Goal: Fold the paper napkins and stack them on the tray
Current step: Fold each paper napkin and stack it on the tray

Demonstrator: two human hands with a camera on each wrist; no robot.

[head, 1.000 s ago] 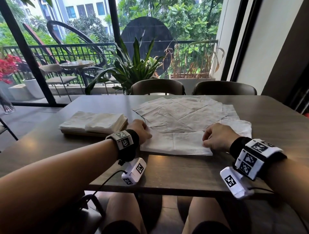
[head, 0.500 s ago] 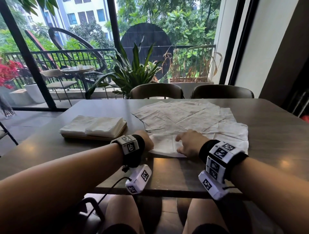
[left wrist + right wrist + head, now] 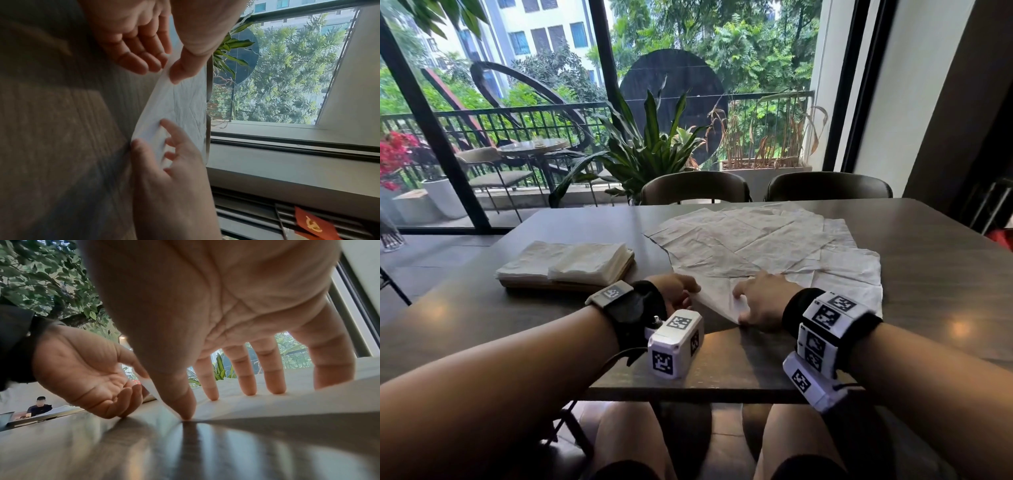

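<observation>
Several unfolded white napkins [image 3: 756, 240] lie spread over the middle of the dark table [image 3: 928, 274]. The nearest napkin [image 3: 717, 298] [image 3: 180, 104] [image 3: 267, 402] is partly folded at the near edge. My left hand [image 3: 685, 294] [image 3: 164, 71] [image 3: 135, 379] pinches its left corner between thumb and fingers and holds it slightly off the table. My right hand [image 3: 743, 305] [image 3: 226, 395] [image 3: 164, 146] presses down on the napkin with spread, straight fingertips, close beside the left hand. A wooden tray [image 3: 571, 287] at the left carries two stacks of folded napkins [image 3: 571, 260].
Two dark chairs [image 3: 695, 188] [image 3: 828, 188] stand at the table's far side, with a potted plant [image 3: 650, 150] and glass doors behind them. The table's near edge [image 3: 722, 394] runs just below my wrists. A person [image 3: 39, 407] sits far off to the left.
My right hand has slid left along the napkin's near edge until it sits close to the left hand. The left hand has stayed at the corner, which is now lifted.
</observation>
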